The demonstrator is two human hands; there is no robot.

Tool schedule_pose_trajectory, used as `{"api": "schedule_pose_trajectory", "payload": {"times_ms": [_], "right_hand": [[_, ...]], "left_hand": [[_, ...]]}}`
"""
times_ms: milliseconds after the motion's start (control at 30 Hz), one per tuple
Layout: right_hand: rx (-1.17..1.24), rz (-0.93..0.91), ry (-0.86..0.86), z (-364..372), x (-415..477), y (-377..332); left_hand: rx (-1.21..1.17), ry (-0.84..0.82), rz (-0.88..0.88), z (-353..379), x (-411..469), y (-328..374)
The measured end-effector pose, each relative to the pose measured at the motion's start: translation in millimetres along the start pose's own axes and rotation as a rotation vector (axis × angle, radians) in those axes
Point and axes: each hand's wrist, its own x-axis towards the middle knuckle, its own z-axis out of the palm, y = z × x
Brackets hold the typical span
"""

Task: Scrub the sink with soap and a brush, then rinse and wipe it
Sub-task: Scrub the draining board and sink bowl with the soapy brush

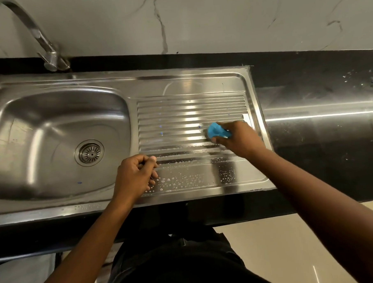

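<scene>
A stainless steel sink (57,100) has its basin on the left with a round drain (89,153), and a ribbed drainboard (180,111) on the right. My right hand (239,139) grips a bright blue scrubber (216,130) and presses it on the right end of the drainboard's ribs. My left hand (135,175) hovers or rests at the front of the drainboard, near the basin's edge, its fingers curled with nothing visible in them. Soapy droplets (183,181) dot the flat front strip of the drainboard.
A curved metal tap (37,36) rises at the back left above the basin. A black stone counter (321,118) stretches to the right, wet with small splashes. A marbled white wall (197,21) stands behind. Pale floor tiles (271,255) show below the counter's front edge.
</scene>
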Motion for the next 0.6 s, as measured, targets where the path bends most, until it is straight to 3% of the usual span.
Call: {"api": "schedule_pose_trajectory", "payload": {"times_ms": [200, 467, 600], "right_hand": [[0.008, 0.057, 0.051, -4, 10, -4], [0.031, -0.122, -0.006, 61, 21, -91], [-0.067, -0.127, -0.061, 43, 21, -69]], "left_hand": [[0.004, 0.007, -0.009, -14, 5, -3], [0.022, 0.004, -0.021, -28, 11, -5], [0.012, -0.006, -0.019, -36, 15, -6]]}}
